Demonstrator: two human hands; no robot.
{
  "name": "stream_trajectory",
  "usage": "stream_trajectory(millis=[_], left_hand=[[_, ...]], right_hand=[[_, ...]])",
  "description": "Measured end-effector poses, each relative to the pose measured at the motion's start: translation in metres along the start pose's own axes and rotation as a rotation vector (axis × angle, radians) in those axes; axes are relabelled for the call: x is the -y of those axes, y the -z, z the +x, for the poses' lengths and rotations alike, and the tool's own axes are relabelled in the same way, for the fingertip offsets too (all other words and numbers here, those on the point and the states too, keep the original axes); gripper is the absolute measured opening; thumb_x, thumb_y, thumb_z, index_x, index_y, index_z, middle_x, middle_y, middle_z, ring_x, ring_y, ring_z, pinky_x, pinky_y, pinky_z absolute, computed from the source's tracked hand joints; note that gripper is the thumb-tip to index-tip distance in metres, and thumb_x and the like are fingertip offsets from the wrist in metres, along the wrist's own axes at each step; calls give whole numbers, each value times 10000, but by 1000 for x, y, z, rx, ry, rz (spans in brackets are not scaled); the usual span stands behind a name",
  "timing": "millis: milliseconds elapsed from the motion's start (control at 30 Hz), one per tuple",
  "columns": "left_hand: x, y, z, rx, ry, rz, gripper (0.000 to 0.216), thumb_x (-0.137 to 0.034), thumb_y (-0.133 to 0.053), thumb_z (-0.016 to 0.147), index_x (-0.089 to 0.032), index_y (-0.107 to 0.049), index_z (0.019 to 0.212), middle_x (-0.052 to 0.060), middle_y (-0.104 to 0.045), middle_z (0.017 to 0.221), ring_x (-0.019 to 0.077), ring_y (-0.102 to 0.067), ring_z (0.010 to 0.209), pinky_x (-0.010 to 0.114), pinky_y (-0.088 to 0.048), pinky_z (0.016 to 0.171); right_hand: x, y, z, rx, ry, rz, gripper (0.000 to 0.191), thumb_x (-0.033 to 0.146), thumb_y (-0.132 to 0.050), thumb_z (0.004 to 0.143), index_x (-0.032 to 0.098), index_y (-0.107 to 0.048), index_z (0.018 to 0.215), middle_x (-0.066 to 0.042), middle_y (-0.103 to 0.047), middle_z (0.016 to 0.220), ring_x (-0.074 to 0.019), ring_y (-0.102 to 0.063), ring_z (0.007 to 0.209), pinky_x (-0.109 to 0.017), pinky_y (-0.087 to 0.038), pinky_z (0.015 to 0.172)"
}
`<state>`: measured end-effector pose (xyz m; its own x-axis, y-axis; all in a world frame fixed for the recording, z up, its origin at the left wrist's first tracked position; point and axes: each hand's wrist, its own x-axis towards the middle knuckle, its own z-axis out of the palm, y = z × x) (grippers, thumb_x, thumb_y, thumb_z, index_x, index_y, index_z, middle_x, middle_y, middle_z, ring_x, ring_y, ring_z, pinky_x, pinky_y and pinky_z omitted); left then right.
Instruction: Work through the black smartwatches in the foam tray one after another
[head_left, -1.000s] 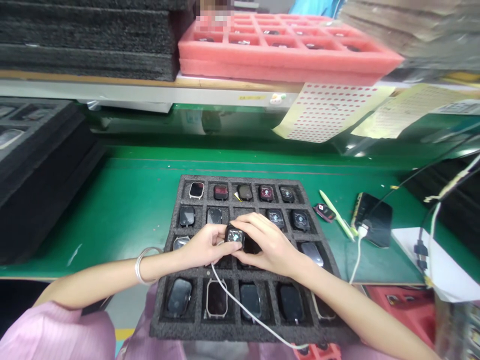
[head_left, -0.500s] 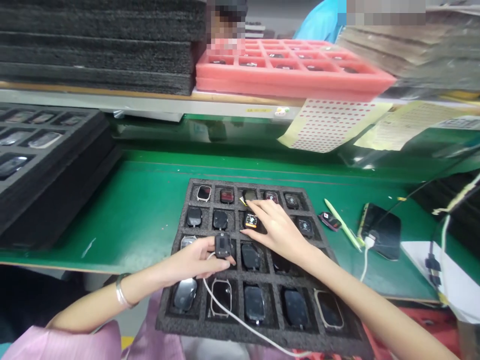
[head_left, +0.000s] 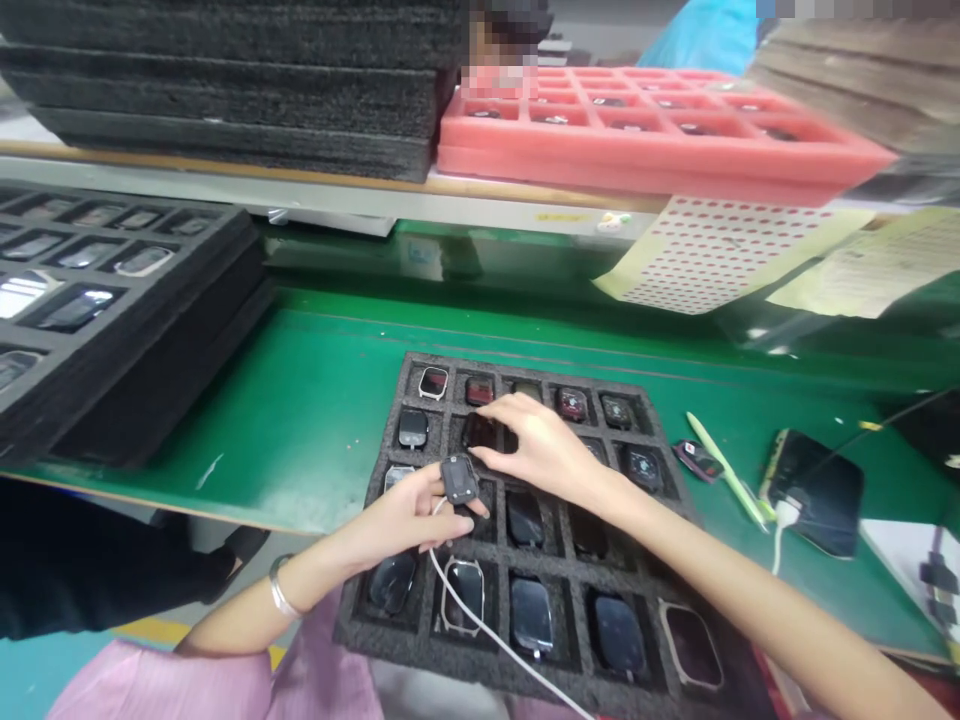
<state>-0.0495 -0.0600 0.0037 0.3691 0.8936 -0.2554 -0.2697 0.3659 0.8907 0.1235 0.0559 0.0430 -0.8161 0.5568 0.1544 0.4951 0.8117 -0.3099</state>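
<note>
In my left hand is a small black square charger on a white cable, held above the tray. My right hand reaches over the second row, its thumb and fingers pinching a dark smartwatch body at its compartment; the fingers partly hide it. Below both hands lies a black foam tray with smartwatch bodies in its compartments. A dark watch and a light-framed watch lie in the front row. My right hand and forearm cover several compartments.
A stack of foam trays with watches stands at the left. A pink foam tray and black foam stack sit on the shelf. A green pen, a watch and a cabled phone lie at the right.
My right hand has moved left within the second row, from a lit watch to the dark one beside it. The left hand still holds the charger, now tilted. The whole view has shifted.
</note>
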Motion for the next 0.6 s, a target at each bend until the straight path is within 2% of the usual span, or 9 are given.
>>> stream_trajectory(millis=[100, 233, 267, 333, 433, 500, 600], left_hand=[[0, 2, 3, 22, 7, -71, 480, -201, -759, 708, -149, -554, 1139, 64, -635, 1003, 42, -464, 561, 164, -363, 492], [1, 1, 5, 40, -33, -100, 521, -193, -779, 682, -160, -566, 1156, 51, -625, 1012, 109, -574, 765, 210, -453, 678], [1, 0, 5, 24, -37, -84, 518, -214, -777, 688, -162, -563, 1156, 43, -625, 989, 102, -572, 732, 206, -454, 655], [2, -1, 4, -27, -30, -30, 469, -281, -750, 726, -157, -557, 1135, 1, -619, 824, 61, -508, 548, 178, -404, 508], [3, -1, 2, -89, -7, 60, 384, -377, -658, 806, -127, -540, 1073, -79, -495, 513, 37, -360, 358, 157, -258, 362], [3, -2, 1, -103, 7, 81, 364, -406, -621, 829, -115, -533, 1029, -97, -441, 431, 39, -328, 314, 152, -210, 332], [2, -2, 0, -94, 18, 72, 343, -417, -615, 830, -110, -544, 965, -97, -426, 414, 31, -308, 289, 147, -177, 312]], right_hand=[[9, 13, -13, -22, 87, 215, 346, 230, -706, 777, 159, -601, 1098, -93, -621, 1001, -244, -580, 941, -384, -510, 815], [30, 15, -21, 75, 205, 130, 303, 175, -663, 794, 137, -593, 1086, -117, -592, 999, -261, -561, 914, -402, -520, 757], [33, 13, -21, 78, 216, 85, 286, 167, -648, 801, 135, -593, 1080, -128, -589, 1009, -272, -557, 919, -416, -520, 752], [33, 7, -19, 79, 232, 45, 288, 156, -625, 814, 141, -584, 1098, -141, -585, 1055, -287, -552, 960, -434, -517, 768], [28, -2, -18, 67, 250, 109, 340, 177, -614, 839, 144, -547, 1171, -137, -596, 1103, -281, -557, 1006, -436, -514, 810], [26, -6, -19, 45, 250, 188, 370, 219, -619, 856, 136, -523, 1204, -132, -611, 1100, -269, -568, 1007, -427, -513, 827], [25, -12, -22, -3, 242, 278, 374, 255, -623, 861, 136, -520, 1200, -127, -635, 1056, -257, -591, 971, -415, -516, 819]])
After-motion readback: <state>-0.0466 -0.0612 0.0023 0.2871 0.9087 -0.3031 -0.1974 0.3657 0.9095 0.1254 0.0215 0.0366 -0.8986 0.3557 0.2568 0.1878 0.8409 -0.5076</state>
